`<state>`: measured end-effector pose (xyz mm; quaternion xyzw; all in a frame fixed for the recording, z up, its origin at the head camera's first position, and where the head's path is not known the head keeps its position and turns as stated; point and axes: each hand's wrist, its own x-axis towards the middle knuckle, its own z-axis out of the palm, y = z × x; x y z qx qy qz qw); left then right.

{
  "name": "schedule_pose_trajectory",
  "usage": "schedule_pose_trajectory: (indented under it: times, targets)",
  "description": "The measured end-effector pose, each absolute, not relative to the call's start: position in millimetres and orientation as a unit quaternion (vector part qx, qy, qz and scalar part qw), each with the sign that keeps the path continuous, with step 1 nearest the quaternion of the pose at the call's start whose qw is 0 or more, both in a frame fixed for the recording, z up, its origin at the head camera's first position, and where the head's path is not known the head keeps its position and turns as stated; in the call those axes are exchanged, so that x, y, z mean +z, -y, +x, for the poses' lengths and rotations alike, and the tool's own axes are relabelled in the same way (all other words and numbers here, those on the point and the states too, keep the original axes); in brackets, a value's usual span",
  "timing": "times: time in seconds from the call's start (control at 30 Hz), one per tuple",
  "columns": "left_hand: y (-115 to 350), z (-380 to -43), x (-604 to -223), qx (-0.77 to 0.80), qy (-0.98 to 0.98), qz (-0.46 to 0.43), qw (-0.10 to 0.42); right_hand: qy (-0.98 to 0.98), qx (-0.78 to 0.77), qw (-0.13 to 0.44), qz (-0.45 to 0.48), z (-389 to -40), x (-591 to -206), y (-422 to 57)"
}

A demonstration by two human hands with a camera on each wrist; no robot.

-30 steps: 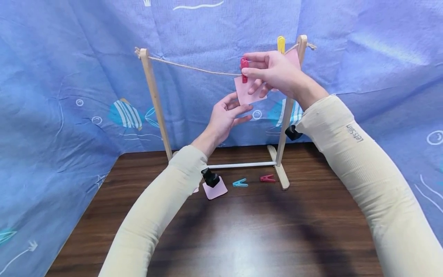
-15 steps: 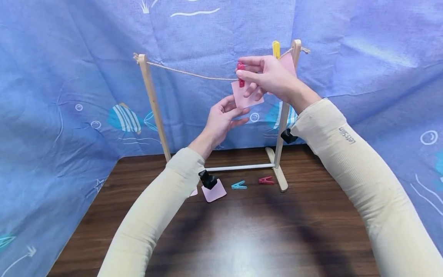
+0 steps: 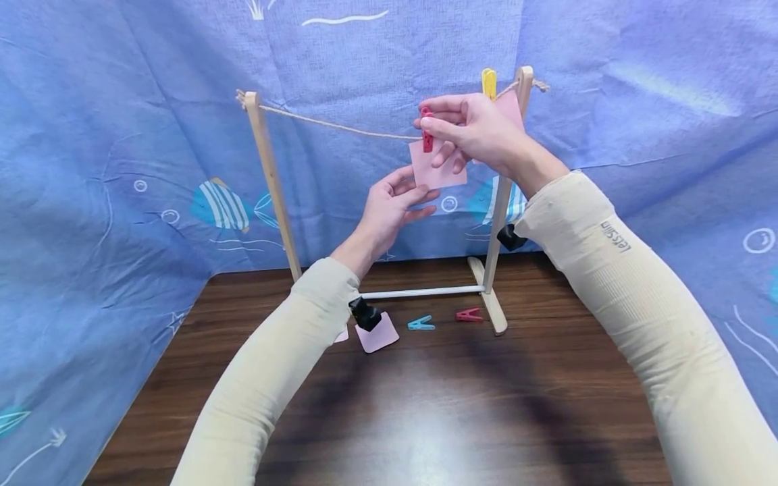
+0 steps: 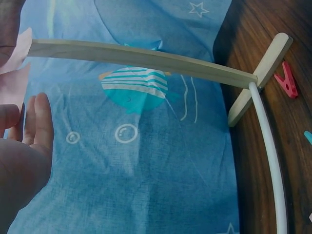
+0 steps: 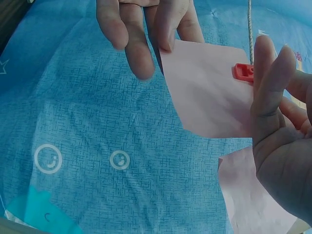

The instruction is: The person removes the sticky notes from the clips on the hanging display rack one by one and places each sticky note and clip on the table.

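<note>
In the head view, my right hand (image 3: 489, 135) pinches a red clothespin (image 3: 427, 140) between thumb and fingers on the sagging rope (image 3: 346, 127). Below the rope is a square of pink paper (image 3: 428, 174), its upper part at the clothespin. My left hand (image 3: 384, 212) pinches the paper's lower left corner with thumb and finger. The right wrist view shows the paper (image 5: 204, 92) with the clothespin's red tip (image 5: 242, 72) over its edge; the right fingers hide the rest. Further right on the rope, a yellow clothespin (image 3: 489, 82) and another pink paper (image 3: 512, 108) hang, partly covered by my right hand.
A wooden frame (image 3: 271, 175) with a white crossbar (image 3: 425, 292) carries the rope. On the dark wooden table (image 3: 486, 405) lie a blue clothespin (image 3: 421, 323), another red clothespin (image 3: 469, 314) and a pink paper square (image 3: 378, 335). A blue patterned cloth (image 3: 365, 61) hangs behind.
The paper's lower right corner has swung down slightly, so its bottom edge lies more level. Both hands keep their grips almost in place; the whole head view has shifted a little.
</note>
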<state>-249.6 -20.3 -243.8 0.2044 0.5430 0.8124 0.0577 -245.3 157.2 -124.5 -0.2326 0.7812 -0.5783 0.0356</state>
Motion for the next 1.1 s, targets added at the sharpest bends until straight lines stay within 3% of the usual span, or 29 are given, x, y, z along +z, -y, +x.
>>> schedule_pose_trajectory:
  times: [0.73, 1.1]
  targets:
    - [23.5, -247.9, -240.8, 0.804, -0.554, 0.208, 0.056, -0.782, -0.579, 0.013, -0.232, -243.4, -122.9, -159.1]
    - [26.9, -246.6, -238.4, 0.806, -0.553, 0.202, 0.058, -0.767, -0.59, -0.039, -0.25, -240.2, -122.0, -159.5]
